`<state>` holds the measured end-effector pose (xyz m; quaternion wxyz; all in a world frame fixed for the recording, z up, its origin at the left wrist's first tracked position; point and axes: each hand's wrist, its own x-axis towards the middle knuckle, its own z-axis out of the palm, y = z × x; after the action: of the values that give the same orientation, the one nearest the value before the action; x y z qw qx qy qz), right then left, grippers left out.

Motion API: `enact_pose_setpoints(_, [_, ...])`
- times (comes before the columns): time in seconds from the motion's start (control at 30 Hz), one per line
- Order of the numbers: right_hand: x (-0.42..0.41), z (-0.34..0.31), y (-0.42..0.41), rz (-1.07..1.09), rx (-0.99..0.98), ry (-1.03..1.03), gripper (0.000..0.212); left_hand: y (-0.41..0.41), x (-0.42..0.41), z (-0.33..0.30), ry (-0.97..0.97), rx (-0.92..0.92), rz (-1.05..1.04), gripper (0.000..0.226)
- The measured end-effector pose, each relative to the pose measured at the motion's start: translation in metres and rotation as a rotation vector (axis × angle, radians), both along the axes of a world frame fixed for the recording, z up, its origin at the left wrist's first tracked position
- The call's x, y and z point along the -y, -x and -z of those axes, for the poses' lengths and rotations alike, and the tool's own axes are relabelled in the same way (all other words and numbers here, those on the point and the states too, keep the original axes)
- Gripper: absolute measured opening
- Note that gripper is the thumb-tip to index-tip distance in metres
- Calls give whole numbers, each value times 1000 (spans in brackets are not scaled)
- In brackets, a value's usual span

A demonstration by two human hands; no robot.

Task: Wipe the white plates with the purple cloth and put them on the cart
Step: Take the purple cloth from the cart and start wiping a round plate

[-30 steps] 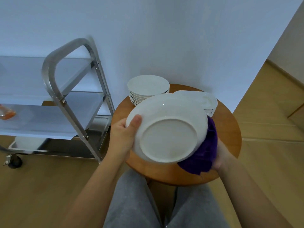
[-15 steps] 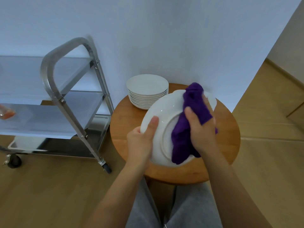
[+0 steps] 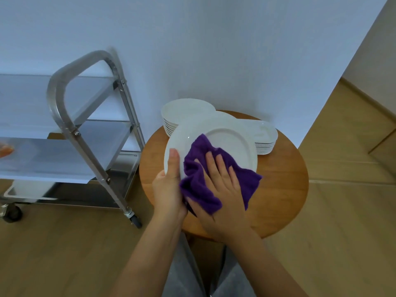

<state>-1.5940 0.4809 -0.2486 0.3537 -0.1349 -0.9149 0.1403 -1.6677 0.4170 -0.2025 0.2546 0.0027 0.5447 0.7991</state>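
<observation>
We see a white plate [image 3: 227, 138] held tilted above the round wooden surface [image 3: 282, 185], and we place everything else from that plate. Our left hand [image 3: 168, 189] grips its near left rim, thumb laid up along the face and the fingers curled out of sight behind. Our right hand [image 3: 222, 189] lies flat on the purple cloth [image 3: 199, 168], fingers straight and spread, pressing it against the lower part of the plate's face; the cloth spills past the plate's near edge. Behind the plate to the left stands a stack of white plates [image 3: 184, 112], and behind it to the right a second stack [image 3: 265, 140], both on the surface. Left of the plate stands the metal cart [image 3: 85, 116] on the wooden floor [image 3: 64, 254], its shelves well apart from the plate. Grey trousers [image 3: 184, 273] show below the plate.
</observation>
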Motion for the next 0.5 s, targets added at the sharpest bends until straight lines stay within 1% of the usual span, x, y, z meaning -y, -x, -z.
enact_pose_setpoints(0.07, [-8,7,-10,-51,-14,-16,60,-2,3,0,-19,-22,-8,45])
enact_pose_setpoints(0.1, [-12,9,-14,-61,-29,-14,62,-2,5,0,-21,-27,1,40])
enact_pose_setpoints(0.17, [-20,9,-22,-42,-73,30,65,-4,7,-1,-33,-62,13,40])
enact_pose_setpoints(0.23, [-29,8,-28,27,-114,94,64,-4,8,0,-43,-87,24,47])
enact_pose_setpoints(0.27, [-35,7,-29,70,-137,161,66,-4,8,-1,-37,-90,10,49])
enact_pose_setpoints(0.3, [-38,2,-29,105,-159,300,71,-4,8,0,-30,-102,0,48])
enact_pose_setpoints(0.37, [-39,-13,-22,155,-208,757,80,-3,7,-1,10,-162,-32,45])
enact_pose_setpoints(0.4, [-36,-23,-16,196,-236,967,82,-4,6,-1,60,-230,-50,43])
enact_pose_setpoints(0.43, [-33,-35,-10,241,-267,1146,80,-6,6,-3,99,-314,-55,37])
enact_pose_setpoints(0.5, [-28,-60,-3,268,-340,1490,65,-11,6,-6,173,-509,-53,22])
